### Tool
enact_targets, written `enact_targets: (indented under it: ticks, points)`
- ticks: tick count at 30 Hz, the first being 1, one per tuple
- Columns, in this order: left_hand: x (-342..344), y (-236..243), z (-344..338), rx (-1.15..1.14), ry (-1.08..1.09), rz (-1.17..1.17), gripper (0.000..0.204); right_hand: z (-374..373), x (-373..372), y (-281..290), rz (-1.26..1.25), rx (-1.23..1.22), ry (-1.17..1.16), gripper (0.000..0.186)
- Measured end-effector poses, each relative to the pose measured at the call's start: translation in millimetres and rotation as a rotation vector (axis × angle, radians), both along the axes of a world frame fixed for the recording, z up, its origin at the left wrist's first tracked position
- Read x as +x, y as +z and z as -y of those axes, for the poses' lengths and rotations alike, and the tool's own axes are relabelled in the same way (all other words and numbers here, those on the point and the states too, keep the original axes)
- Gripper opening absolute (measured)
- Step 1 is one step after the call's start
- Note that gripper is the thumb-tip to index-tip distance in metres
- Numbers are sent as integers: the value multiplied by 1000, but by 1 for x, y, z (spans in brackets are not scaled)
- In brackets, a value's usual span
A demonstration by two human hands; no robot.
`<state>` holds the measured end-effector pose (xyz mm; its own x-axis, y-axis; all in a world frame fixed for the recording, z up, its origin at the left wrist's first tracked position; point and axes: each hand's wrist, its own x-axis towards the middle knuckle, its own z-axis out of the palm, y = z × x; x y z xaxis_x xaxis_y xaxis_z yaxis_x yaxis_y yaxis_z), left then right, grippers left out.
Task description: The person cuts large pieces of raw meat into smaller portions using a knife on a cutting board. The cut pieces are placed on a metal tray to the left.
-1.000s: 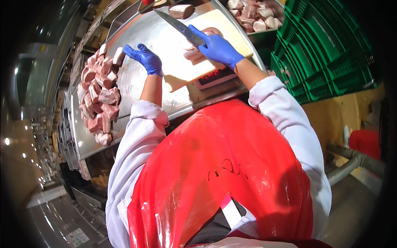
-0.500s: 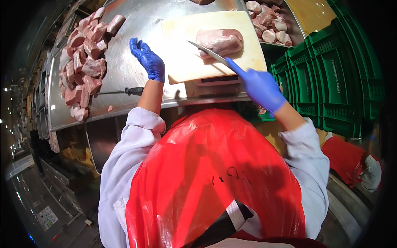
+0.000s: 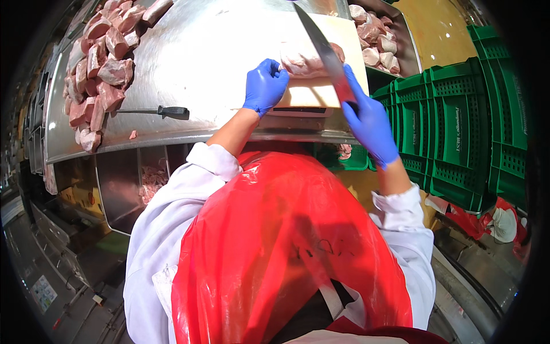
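Observation:
My right hand point(image 3: 371, 127), in a blue glove, grips a long knife point(image 3: 321, 47) by its handle. The blade points away from me, raised over a pale pink piece of meat point(image 3: 305, 62), and hides part of it. This meat lies across a white cutting board point(image 3: 312, 96). At its left end, my left hand point(image 3: 266, 86), also blue-gloved, has its fingers curled and pinched against the meat; the exact hold is partly hidden by the fingers.
Cut meat chunks point(image 3: 106, 63) are heaped on the left of the steel table point(image 3: 189, 74). A dark-handled tool point(image 3: 172, 112) lies beside them. More chunks fill a metal tray point(image 3: 408, 40) at the back right. Green crates point(image 3: 447, 126) stand on the right. A scale point(image 3: 303, 111) sits below the board's near edge.
My left hand has moved right, from the bare table to the meat's left end. The knife has swung from pointing left to pointing away from me, above the meat.

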<state>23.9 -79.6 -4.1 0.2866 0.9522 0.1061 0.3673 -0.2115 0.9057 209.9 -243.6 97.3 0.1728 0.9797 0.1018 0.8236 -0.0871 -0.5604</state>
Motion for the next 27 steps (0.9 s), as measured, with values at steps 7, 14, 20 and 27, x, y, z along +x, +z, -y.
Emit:
enact_targets:
  ticks: [7,14,20,27]
  points:
    - [-1,-22,9,134,34,165,16,-80,-43,-24,247,-37,159,67]
    - [-17,-14,10,138,41,91,13,-13,-17,14,629,-239,345,78]
    - [-57,-27,-43,5,27,461,11,73,23,58,725,-441,277,79]
    - [-1,37,-146,-246,-239,449,14,66,-11,-3,-612,-88,-328,80]
